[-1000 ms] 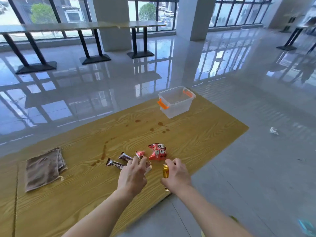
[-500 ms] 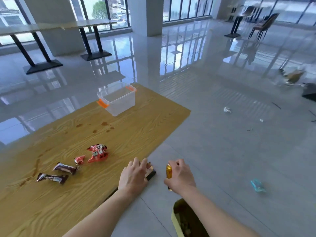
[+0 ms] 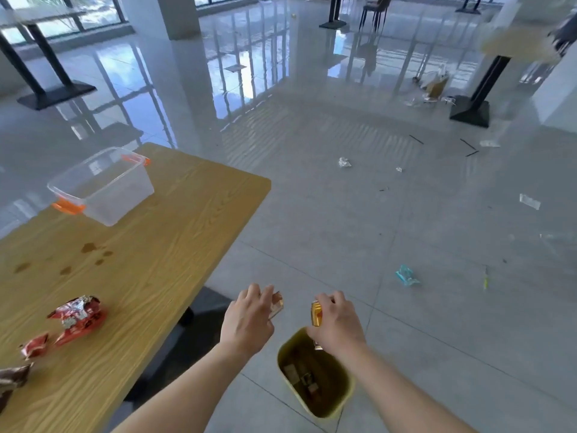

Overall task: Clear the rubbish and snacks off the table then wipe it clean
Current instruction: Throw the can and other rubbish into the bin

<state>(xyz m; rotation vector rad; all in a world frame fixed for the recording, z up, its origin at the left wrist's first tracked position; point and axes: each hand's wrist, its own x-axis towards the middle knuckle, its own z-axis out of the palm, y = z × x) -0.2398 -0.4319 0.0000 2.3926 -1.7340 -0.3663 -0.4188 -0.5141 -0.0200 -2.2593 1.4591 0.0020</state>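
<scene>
My left hand point(image 3: 248, 318) is off the table's right edge, closed on a small snack wrapper point(image 3: 276, 304). My right hand point(image 3: 335, 325) grips a gold wrapper point(image 3: 316, 313) just above the rim of a yellow bin point(image 3: 345, 396) on the floor, which has some rubbish inside. On the wooden table point(image 3: 162, 245) lie a torn red snack packet point(image 3: 78, 318), a smaller red wrapper point(image 3: 34, 345) and a brown wrapper point(image 3: 12, 375) at the left edge. Brown spill stains point(image 3: 90, 247) mark the tabletop.
A clear plastic box with orange handles point(image 3: 101, 185) stands at the table's far end. Litter lies on the grey floor: a crumpled white scrap point(image 3: 344, 162) and a blue wrapper point(image 3: 406, 275). Black table bases point(image 3: 470, 110) stand further off.
Both hands have carried their wrappers from the tabletop rightward past the table edge to above the yellow bin. The view has swung right; the cloth is out of sight.
</scene>
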